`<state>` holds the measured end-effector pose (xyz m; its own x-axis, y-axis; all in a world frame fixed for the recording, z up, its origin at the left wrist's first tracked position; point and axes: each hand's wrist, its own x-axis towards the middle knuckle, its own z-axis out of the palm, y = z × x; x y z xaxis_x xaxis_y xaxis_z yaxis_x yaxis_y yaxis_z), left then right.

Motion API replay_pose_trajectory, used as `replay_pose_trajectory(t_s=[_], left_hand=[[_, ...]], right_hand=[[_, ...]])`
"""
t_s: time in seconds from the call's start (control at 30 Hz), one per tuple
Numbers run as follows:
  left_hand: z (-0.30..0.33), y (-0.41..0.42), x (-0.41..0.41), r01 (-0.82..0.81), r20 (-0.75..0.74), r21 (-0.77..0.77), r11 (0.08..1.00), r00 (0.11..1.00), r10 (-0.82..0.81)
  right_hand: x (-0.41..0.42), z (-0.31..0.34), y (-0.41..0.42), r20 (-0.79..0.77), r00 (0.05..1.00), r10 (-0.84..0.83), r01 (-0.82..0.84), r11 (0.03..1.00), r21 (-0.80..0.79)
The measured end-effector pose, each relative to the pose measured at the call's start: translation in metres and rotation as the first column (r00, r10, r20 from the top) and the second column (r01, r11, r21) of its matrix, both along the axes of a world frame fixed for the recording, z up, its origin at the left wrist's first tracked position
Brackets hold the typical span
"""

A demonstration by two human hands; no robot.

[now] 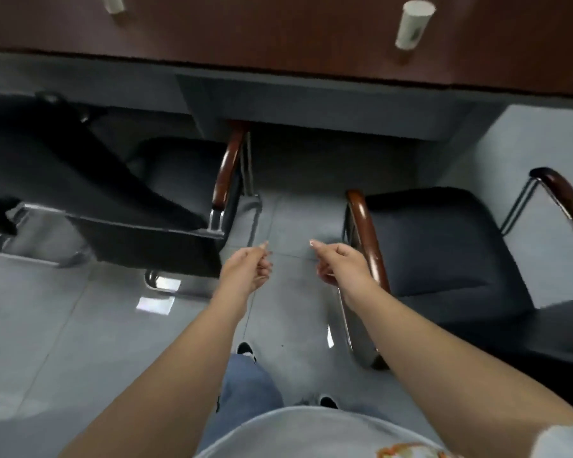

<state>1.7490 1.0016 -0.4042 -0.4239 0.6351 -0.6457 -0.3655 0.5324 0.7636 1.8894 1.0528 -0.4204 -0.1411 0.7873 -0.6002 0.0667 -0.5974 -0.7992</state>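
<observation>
**Two hands between two chairs, seen from above**

The person stands on the tiled floor (288, 223) in the gap between two black chairs, facing a brown desk (278, 34). Both arms reach forward. The left hand (247, 267) and the right hand (339, 262) each have the fingers curled in and hold nothing; neither touches a chair.

The right-hand chair (437, 239) stands clear of the desk. Its near wooden armrest (364, 226) lies just beside the right hand, on that hand's outer side. The armrest's long axis runs away from the person toward the desk, roughly in line with the right forearm. The right hand is plainly the nearer one to it, so a short sideways reach would likely bring it onto the armrest.

The left-hand chair (146, 233) sits with its front under the desk edge. Its backrest corner is near the left hand, on that hand's outer side, but apart from it.

A paper cup (412, 24) stands on the desk, well away from both hands.
</observation>
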Motion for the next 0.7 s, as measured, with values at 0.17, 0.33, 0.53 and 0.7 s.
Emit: replay_pose_trajectory(t_s=[0.17,0.33,0.53,0.7], left_hand=[[-0.006,0.065,-0.019,0.388,-0.016,-0.022,0.921,0.921,-0.389],[-0.019,0.123,-0.014,0.569,-0.023,-0.082,0.818,0.820,-0.572],[-0.054,0.182,0.011,0.686,0.031,-0.182,0.704,0.720,-0.693],[-0.089,0.222,0.036,0.711,0.101,-0.266,0.651,0.692,-0.715]], right_hand=[[0.006,-0.001,0.027,0.069,0.946,-0.316,0.317,0.949,-0.002],[0.017,-0.007,0.050,0.124,0.869,-0.479,0.485,0.874,-0.023],[0.050,-0.047,0.083,0.298,0.839,-0.455,0.488,0.872,-0.042],[0.071,-0.077,0.120,0.331,0.881,-0.338,0.395,0.910,-0.123]])
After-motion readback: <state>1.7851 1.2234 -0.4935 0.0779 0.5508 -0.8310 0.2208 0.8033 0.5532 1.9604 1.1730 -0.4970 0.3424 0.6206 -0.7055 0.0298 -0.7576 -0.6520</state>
